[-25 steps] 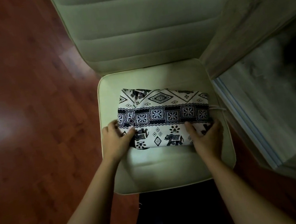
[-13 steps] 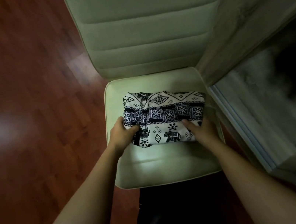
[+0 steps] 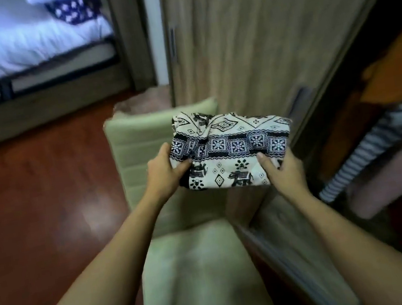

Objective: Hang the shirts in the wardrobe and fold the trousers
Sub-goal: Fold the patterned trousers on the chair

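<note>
Trousers (image 3: 233, 147), folded, held above the chair (image 3: 140, 141).
Left hand (image 3: 164, 174) and right hand (image 3: 285, 173) each clamped an end; folding looked done; next, stow without unfolding.

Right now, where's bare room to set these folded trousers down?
The chair seat is bare, beside the wardrobe track. The floor between chair and bed is free. The wardrobe opening at right is crowded by hanging striped fabric.
</note>
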The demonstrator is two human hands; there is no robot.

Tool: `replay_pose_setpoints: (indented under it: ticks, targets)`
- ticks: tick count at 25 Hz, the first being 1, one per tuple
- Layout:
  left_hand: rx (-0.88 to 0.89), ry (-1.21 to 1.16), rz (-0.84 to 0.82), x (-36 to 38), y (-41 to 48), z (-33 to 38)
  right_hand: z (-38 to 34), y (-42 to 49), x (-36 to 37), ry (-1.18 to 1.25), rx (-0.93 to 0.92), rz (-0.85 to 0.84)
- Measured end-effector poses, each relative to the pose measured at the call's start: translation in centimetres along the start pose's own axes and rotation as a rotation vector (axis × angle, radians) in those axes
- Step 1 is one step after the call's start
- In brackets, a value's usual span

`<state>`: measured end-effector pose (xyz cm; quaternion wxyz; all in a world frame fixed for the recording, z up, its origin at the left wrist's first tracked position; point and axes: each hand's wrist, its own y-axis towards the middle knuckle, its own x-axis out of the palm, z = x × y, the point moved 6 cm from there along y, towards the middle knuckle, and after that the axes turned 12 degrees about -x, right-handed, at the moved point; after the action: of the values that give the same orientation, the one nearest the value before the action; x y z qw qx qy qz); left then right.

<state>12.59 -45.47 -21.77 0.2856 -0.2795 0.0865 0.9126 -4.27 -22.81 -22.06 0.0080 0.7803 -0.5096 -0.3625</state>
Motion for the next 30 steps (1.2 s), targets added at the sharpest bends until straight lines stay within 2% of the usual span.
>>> replay_pose_setpoints:
  ticks: [4, 9, 17, 21, 27, 30]
  targets:
    - [0.246, -0.031, 0.092, -5.2, 0.8, 14.0, -9.7, 6.1, -11.6, -0.183, -0.174, 0.163]
    - [0.528, -0.155, 0.121, -7.8, -1.7, 29.4, -18.1, 7.7, -26.1, -0.414, -0.298, 0.408]
    - [0.777, -0.462, -0.019, -3.4, -9.5, 48.6, -22.7, 3.2, -47.6, -0.596, -0.347, 0.686]
    - [0.892, -0.574, -0.061, -1.1, -15.0, 56.7, -24.6, 0.9, -57.3, -0.701, -0.357, 0.762]
    - [1.040, -0.665, -0.071, 0.7, -21.1, 67.5, -27.5, -1.0, -68.3, -0.824, -0.378, 0.878]
    - [1.062, -0.700, -0.026, 0.9, -22.4, 71.5, -28.9, -0.7, -71.7, -0.883, -0.351, 0.857]
